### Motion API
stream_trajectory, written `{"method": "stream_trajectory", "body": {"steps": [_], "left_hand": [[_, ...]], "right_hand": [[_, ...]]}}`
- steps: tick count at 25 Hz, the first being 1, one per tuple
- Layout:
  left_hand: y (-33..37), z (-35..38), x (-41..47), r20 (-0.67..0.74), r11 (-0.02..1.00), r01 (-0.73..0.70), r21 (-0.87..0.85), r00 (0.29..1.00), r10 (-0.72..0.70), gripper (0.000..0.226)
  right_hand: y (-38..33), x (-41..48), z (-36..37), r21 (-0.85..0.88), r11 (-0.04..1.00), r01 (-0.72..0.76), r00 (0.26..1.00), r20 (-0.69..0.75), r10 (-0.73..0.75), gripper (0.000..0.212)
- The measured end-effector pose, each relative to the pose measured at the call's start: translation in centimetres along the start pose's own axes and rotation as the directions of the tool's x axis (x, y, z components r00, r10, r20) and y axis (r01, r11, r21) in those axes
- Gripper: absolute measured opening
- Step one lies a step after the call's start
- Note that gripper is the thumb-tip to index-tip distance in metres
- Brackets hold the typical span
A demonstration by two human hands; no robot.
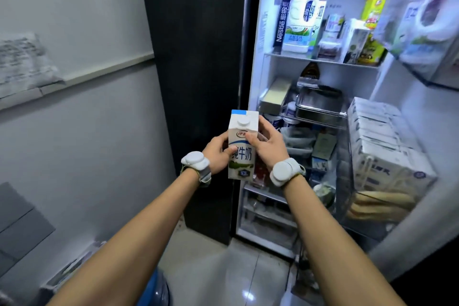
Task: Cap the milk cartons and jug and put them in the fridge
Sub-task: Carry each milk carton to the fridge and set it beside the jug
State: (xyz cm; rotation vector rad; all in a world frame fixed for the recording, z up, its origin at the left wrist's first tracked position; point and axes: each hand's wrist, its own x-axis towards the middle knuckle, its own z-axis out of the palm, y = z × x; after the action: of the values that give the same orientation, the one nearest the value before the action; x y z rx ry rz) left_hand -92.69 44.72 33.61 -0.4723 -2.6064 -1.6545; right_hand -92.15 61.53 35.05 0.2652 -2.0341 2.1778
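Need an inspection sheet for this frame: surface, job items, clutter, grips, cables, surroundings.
Surface: top fridge shelf, crowded; floor tiles glossy.
Job's things: milk carton upright, white cap on, held outside the open fridge; milk jug with blue cap already on the top shelf.
Clutter: metal tray, stacked boxes in the door, Nestle carton.
Grips: left hand and right hand both grip the carton; white wrist devices on both.
Cables: nothing seen.
Surroundings: grey wall left, dark fridge side panel.
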Motion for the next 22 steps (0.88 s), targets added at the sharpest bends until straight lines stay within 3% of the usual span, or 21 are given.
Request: {"method": "stream_trajectory", "body": {"steps": [8, 15, 22], "left_hand": [[2.2, -1.8, 13.3, 0.024, 0.990, -0.143, 0.010, 0.989, 0.143, 0.034], [6.5, -2.9, 21.8, -0.018, 0.960, -0.276, 0.039, 0.961, 0.277, 0.035], [11.3, -2.8, 30.4, -0.153, 0.927, -0.375, 0.023, 0.915, 0.374, 0.031]], "right_hand": [[-2.5, 10.9, -0.7, 0.027, 0.993, 0.112, 0.972, -0.211, -0.104, 0.054], [-6.6, 18.9, -3.1, -0.038, 0.982, 0.187, 0.948, -0.255, -0.191, 0.049], [-11.8, 26.7, -5.8, -0.096, 0.960, 0.262, 0.914, -0.295, -0.279, 0.043]]}}
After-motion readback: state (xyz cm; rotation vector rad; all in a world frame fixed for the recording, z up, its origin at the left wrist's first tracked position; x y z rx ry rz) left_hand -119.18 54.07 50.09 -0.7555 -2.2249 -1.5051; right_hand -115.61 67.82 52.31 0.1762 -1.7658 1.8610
